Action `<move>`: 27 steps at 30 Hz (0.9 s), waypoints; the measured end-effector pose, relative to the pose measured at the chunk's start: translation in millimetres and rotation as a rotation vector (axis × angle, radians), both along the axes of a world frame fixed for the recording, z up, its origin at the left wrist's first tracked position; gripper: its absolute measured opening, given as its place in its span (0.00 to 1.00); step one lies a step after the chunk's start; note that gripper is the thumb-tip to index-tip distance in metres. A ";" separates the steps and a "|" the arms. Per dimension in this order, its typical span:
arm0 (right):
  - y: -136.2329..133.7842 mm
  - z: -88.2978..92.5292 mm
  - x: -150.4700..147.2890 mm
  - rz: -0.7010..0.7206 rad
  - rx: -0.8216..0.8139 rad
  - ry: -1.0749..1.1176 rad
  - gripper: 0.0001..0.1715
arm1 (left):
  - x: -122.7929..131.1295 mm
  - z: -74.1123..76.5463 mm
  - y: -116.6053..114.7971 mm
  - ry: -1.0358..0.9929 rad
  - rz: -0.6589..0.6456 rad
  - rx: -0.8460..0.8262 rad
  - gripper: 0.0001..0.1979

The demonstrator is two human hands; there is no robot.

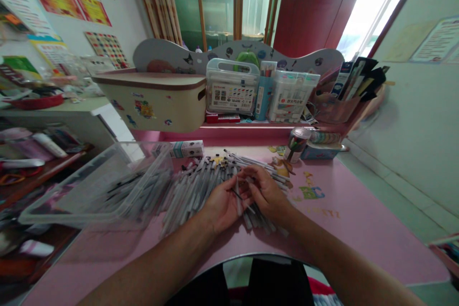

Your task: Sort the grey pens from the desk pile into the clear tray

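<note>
My left hand (pixel 223 204) is turned palm up over the desk, its fingers closed round a translucent pen barrel (pixel 238 198) that stands nearly upright. My right hand (pixel 268 192) meets it from the other side with fingers curled inward; what lies between those fingertips is too small to make out. A thin dark piece shows by the left fingers. Under and around both hands spreads a pile of clear pen barrels (pixel 193 189), several with black ends. More white barrels (pixel 251 160) lie behind the right hand.
At left a clear plastic bin (pixel 89 222) holds many dark-cored pens. A small white box (pixel 186 148) lies behind the pile. A can of pens (pixel 297 146) and a blue tin (pixel 322 151) stand back right. A beige storage box (pixel 154 105) and marker cases line the shelf.
</note>
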State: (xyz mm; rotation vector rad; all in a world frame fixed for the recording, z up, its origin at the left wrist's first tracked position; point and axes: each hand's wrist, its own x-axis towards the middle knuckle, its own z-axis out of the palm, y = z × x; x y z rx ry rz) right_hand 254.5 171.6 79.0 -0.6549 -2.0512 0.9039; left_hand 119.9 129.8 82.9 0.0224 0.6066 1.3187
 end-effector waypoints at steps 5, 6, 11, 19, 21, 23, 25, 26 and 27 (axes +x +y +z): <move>-0.7 1.0 1.1 0.109 -0.021 0.010 0.37 | 0.7 -0.8 0.8 0.011 0.021 0.028 0.15; -1.0 1.8 1.6 0.104 -0.041 0.026 0.37 | 0.6 -0.7 0.5 0.017 0.015 0.035 0.15; 5.3 5.4 6.7 0.013 -0.145 0.107 0.30 | -2.5 4.9 -1.8 0.054 0.001 0.008 0.11; 33.7 10.7 18.1 -0.242 0.085 -0.055 0.19 | -47.5 71.0 -9.5 0.400 0.233 0.183 0.12; 39.4 10.7 20.7 -0.263 0.148 -0.158 0.14 | -67.9 92.7 -17.0 0.551 0.322 0.274 0.12; 43.8 11.0 23.4 -0.264 0.169 -0.289 0.09 | -92.0 111.0 -26.2 0.713 0.413 0.340 0.12; 46.7 12.0 26.4 -0.229 0.163 -0.439 0.07 | -119.4 124.3 -35.8 0.881 0.476 0.353 0.12; 47.5 12.8 27.9 -0.205 0.160 -0.507 0.07 | -133.7 128.9 -40.2 0.975 0.511 0.330 0.11; 47.8 13.6 29.5 -0.180 0.160 -0.569 0.08 | -148.0 132.2 -44.2 1.070 0.549 0.277 0.10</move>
